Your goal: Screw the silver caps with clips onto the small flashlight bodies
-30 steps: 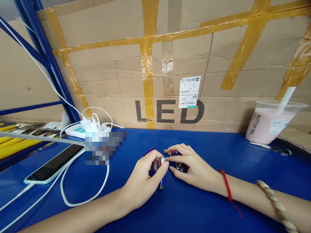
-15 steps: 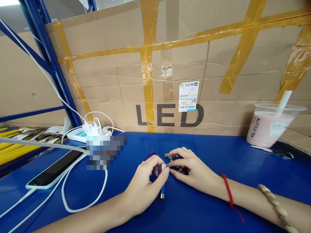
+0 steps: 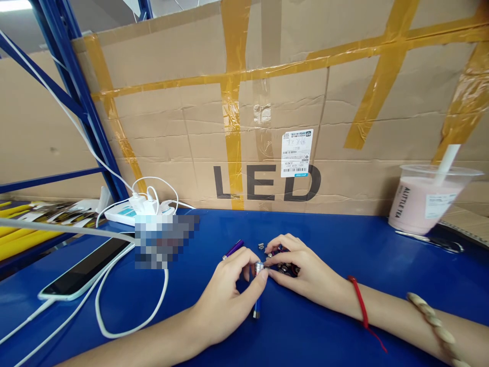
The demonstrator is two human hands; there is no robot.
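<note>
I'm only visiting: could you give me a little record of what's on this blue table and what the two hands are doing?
Surface: blue table, with a cardboard box marked LED behind it
Left hand: grips a small blue tube, tilted
Right hand: fingertips pinch the tube's silver end; hand rests over small metal parts
Beyond the hands: purple pen
Left side: phone, white cable, power strip
Right side: pink drink cup with straw

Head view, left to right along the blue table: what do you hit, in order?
Phone → white charger plugs → left hand, gripping a small blue cylinder → right hand → pink drink cup.
</note>
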